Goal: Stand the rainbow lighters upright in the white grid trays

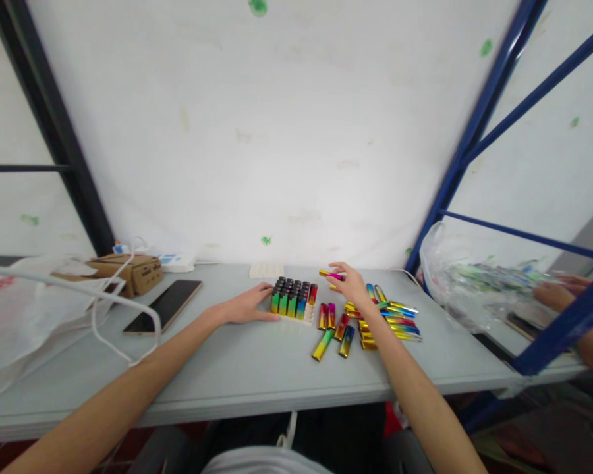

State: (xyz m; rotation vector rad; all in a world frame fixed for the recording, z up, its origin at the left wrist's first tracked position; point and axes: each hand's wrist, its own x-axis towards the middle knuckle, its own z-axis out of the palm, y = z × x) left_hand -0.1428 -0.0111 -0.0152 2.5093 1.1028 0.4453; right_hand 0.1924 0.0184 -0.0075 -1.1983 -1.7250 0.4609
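While pinched, a glossy pink-gold lighter (330, 274).

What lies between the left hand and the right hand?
The tray of upright lighters sits between them in the head view: the left hand touches its left side, the right hand holds one lighter beyond its right side.
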